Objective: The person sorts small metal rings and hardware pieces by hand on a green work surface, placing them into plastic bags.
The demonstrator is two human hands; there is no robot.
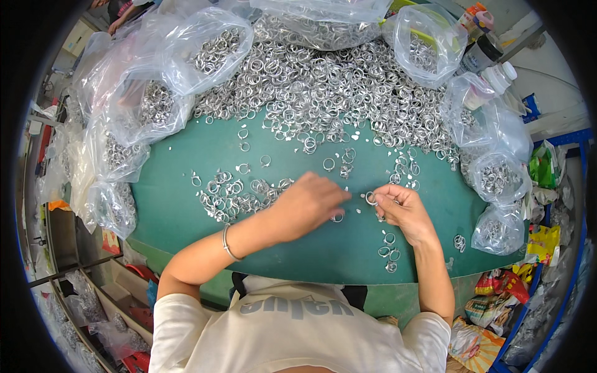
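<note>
Between the thumb and fingers of my right hand [403, 210] is a silver ring [371, 198], raised just off the green tabletop [292, 248]. My left hand [311, 202] hovers palm down to the left of it, fingers loosely bent and apart; its thumb is mostly hidden. Just under its fingertips lies another ring [336, 218]. A loose cluster of rings [233, 196] spreads beside my left forearm. Below my right hand sits a small group of rings [389, 252], and more rings [407, 165] lie above it. Small white flakes [356, 135] are scattered around.
A large heap of silver rings [329, 87] covers the far side. Clear plastic bags of rings stand along the left [149, 105] and right [497, 174] edges. Bottles [497, 78] stand at the far right. A blue shelf [569, 248] is beyond the table. Part of another person [121, 15] shows at top left.
</note>
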